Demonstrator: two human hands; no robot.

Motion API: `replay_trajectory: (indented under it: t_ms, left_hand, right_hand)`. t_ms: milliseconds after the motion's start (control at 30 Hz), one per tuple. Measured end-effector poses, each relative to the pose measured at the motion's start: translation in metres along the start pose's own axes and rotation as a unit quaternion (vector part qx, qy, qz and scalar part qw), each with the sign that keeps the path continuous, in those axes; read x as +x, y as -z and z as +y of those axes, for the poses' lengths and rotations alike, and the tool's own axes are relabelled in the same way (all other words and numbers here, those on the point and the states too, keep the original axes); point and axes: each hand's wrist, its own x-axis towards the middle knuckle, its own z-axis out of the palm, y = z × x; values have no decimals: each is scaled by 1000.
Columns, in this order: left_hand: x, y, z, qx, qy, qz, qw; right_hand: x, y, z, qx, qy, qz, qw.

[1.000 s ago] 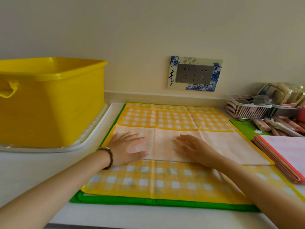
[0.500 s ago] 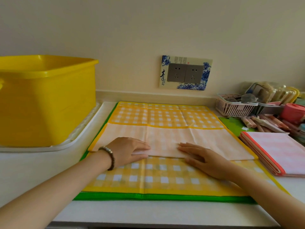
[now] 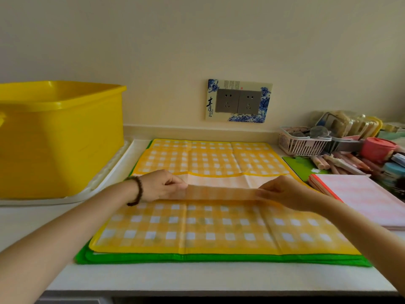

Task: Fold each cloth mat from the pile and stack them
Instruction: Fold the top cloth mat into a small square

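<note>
Holds the yellow checked mat (image 3: 208, 229) in both hands, over the middle of the desk (image 3: 197, 279). Pinches the left end of a folded strip (image 3: 219, 191) of it with the left hand (image 3: 163, 185): fingers (image 3: 177, 183) curled tight toward the palm, thumb pressed against them, cloth caught between. Pinches the right end of the same strip with the right hand (image 3: 282, 193): fingers (image 3: 266, 190) bent and clenched on the cloth, knuckles up. Holds the strip just clear of the rest of the mat, stretched nearly straight between the two grips, faint checks showing through it.

Beyond the strip, a band of pale underside, then the checked far part lying flat up to the wall. Nearer, the checked near part, flat as well. Under all of it, green mats (image 3: 197, 257), edges showing along the front and the left side.

Around the left wrist, a dark beaded bracelet (image 3: 137, 189). Near the mat on the right, a folded pink stack (image 3: 361, 198) with an orange-red edge; touching the mat or not, cannot tell, with the right forearm across the gap. On the left, a yellow tub (image 3: 65, 137) standing on a white tray (image 3: 105, 178). At the back right, a white basket (image 3: 302, 143), a red-lidded jar (image 3: 378, 149) and loose pens. On the wall, a socket plate (image 3: 238, 100) with blue flower trim.
</note>
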Motion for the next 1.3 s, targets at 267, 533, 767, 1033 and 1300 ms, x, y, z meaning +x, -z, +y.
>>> replay_trajectory:
  t_ms: [267,533,767,1033,1300]
  left_hand:
    - [-8,52,29,14,65,-157,985]
    - [4,62,49,38,33,24,998]
    - [5,9,61,135,-40,55,989]
    - [32,-28,34,179,33,-24,983]
    - [50,-48,9,204,55,-31,977]
  right_hand:
    - [-11,55,-33,56,-9,-165,985]
    - [20,70,-31,42,-25,-117,992]
    - [63,38,-7,-30,-34,-27,999]
    - [95,6,10,19,-66,85,994]
    - [122,-21,27,39,-97,156,982]
